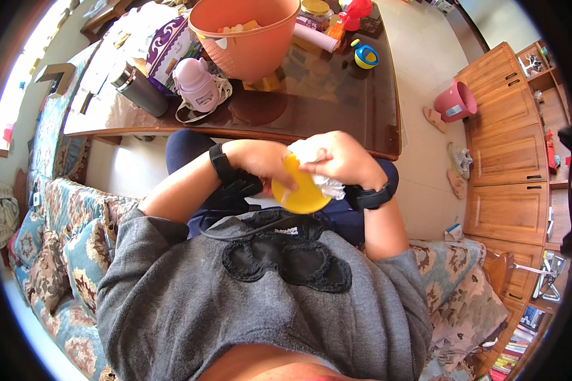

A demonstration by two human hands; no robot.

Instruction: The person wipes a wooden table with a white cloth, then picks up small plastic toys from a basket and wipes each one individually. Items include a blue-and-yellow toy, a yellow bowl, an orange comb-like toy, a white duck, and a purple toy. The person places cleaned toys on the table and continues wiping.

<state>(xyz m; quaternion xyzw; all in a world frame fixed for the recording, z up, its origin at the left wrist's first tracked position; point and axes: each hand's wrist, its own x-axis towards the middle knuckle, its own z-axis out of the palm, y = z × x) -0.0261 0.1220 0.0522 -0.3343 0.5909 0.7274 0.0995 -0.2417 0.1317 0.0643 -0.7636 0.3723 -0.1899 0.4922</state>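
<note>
Above my lap, a yellow plastic piece (301, 193) with a rounded lower edge is gripped by my left hand (262, 162). My right hand (341, 155) holds a crumpled white tissue or cloth (331, 186) against the upper right side of the yellow piece. Part of the white material sticks out below my right palm. Both hands are close together, and my fingers hide part of the piece. Its exact kind cannot be told.
On the dark glossy table (333, 107) in front stand an orange plastic basket (248, 47), a lilac bottle (196, 85) with a strap, a dark thermos flask (140, 90) and a blue and yellow toy (365, 55). A pink bin (455, 102) stands on the floor at right.
</note>
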